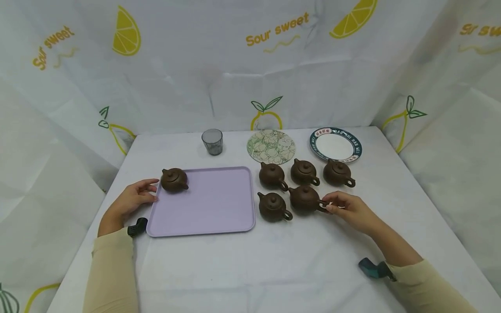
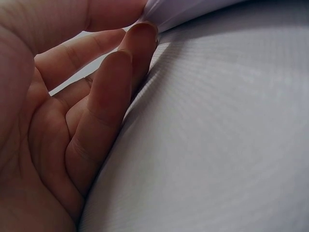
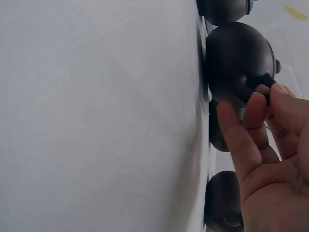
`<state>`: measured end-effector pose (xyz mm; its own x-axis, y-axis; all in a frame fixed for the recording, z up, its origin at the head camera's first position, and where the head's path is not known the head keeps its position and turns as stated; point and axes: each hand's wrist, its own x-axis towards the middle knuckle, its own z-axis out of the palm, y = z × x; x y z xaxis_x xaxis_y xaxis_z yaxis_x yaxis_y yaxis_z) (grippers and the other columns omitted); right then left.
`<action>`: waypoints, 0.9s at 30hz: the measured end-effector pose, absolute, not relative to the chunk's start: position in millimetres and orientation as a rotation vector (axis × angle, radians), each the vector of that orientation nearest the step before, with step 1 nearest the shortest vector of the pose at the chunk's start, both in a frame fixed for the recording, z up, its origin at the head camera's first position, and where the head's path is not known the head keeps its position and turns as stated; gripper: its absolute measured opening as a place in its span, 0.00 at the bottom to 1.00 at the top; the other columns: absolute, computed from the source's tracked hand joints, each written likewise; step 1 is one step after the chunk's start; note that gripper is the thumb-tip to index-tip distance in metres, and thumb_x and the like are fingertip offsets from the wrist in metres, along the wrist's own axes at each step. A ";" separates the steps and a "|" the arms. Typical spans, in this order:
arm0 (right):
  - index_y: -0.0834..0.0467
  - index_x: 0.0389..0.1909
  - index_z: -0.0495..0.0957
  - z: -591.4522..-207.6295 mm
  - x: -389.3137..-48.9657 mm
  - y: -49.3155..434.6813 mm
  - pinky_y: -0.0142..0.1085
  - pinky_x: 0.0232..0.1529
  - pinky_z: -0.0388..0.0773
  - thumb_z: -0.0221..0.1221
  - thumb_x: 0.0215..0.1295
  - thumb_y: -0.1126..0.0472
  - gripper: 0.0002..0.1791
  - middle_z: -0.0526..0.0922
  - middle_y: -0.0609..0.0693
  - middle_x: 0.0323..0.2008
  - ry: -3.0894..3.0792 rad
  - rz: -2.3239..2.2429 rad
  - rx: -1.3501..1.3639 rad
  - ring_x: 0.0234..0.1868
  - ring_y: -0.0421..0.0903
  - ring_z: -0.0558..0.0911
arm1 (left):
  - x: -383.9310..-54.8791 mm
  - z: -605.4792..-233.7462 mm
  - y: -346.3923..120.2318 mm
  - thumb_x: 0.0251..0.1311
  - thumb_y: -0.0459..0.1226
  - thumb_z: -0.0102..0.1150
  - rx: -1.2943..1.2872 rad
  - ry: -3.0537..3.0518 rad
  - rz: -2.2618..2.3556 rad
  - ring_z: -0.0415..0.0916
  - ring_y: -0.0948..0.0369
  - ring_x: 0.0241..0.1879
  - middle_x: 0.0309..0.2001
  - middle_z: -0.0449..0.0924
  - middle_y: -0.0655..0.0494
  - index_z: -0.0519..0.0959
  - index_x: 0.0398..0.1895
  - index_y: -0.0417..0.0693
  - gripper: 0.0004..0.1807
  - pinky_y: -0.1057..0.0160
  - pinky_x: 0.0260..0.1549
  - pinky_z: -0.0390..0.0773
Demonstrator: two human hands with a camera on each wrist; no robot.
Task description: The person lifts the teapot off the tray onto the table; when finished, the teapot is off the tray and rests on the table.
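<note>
My right hand (image 1: 352, 211) pinches the loop handle of a dark brown teapot (image 1: 304, 199) between thumb and fingertips. In the right wrist view that teapot (image 3: 236, 58) stands upright, its handle partly covered by the fingers. Close around it are several similar teapots, one of them a teapot (image 1: 272, 207) just to its left. At the left end of a lilac tray (image 1: 207, 213), my left hand (image 1: 132, 201) has its fingertips right at the rim, fingers loosely bent. One brown teapot (image 1: 174, 180) sits in the tray's far left corner, near those fingers.
Behind the tray stands a grey glass cup (image 1: 213, 142). A round patterned mat (image 1: 271, 147) and a plate with a dark green rim (image 1: 356, 150) lie along the back of the white-covered table. Printed cloth (image 1: 188, 87) hangs behind and at the sides.
</note>
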<state>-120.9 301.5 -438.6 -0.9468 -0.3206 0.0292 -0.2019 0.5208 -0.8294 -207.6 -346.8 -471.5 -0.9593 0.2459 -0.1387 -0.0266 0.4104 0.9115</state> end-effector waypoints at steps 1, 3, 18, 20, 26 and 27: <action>0.66 0.49 0.78 -439.7 -121.6 302.5 0.31 0.40 0.78 0.60 0.65 0.69 0.12 0.80 0.58 0.45 2.622 -1.407 -0.457 0.42 0.43 0.81 | -207.9 -471.3 -346.7 0.56 0.27 0.65 0.191 2.417 1.566 0.78 0.68 0.35 0.49 0.73 0.43 0.61 0.69 0.32 0.38 0.71 0.37 0.75; 0.66 0.49 0.78 -441.7 -122.9 304.2 0.31 0.40 0.78 0.60 0.65 0.69 0.12 0.80 0.57 0.45 2.614 -1.396 -0.463 0.43 0.43 0.81 | -208.3 -470.4 -346.3 0.56 0.27 0.65 0.185 2.421 1.555 0.78 0.69 0.35 0.50 0.73 0.41 0.61 0.70 0.32 0.38 0.71 0.37 0.75; 0.66 0.50 0.75 -443.0 -124.2 316.9 0.33 0.35 0.78 0.62 0.63 0.68 0.15 0.81 0.55 0.39 2.416 -1.382 -0.511 0.37 0.43 0.81 | -209.3 -469.6 -345.8 0.56 0.27 0.65 0.181 2.429 1.532 0.77 0.68 0.35 0.51 0.73 0.39 0.61 0.70 0.33 0.38 0.72 0.37 0.74; 0.67 0.50 0.75 -442.8 -124.9 318.7 0.33 0.36 0.78 0.62 0.63 0.68 0.15 0.81 0.55 0.39 2.402 -1.374 -0.522 0.37 0.42 0.82 | -210.2 -470.6 -346.7 0.56 0.28 0.65 0.193 2.437 1.523 0.77 0.68 0.35 0.51 0.72 0.38 0.62 0.69 0.33 0.38 0.72 0.38 0.74; 0.65 0.49 0.77 -438.0 -130.6 321.5 0.34 0.37 0.79 0.65 0.62 0.64 0.16 0.82 0.54 0.39 2.438 -1.292 -0.514 0.38 0.43 0.83 | -210.3 -471.1 -347.8 0.55 0.27 0.65 0.203 2.449 1.516 0.77 0.68 0.35 0.49 0.73 0.40 0.63 0.68 0.32 0.37 0.72 0.37 0.74; 0.65 0.49 0.77 -435.2 -132.5 321.7 0.34 0.37 0.79 0.66 0.61 0.63 0.17 0.82 0.53 0.39 2.468 -1.268 -0.499 0.38 0.43 0.83 | -210.1 -471.1 -347.9 0.55 0.27 0.65 0.202 2.453 1.517 0.78 0.68 0.35 0.49 0.74 0.41 0.63 0.68 0.31 0.37 0.72 0.37 0.74</action>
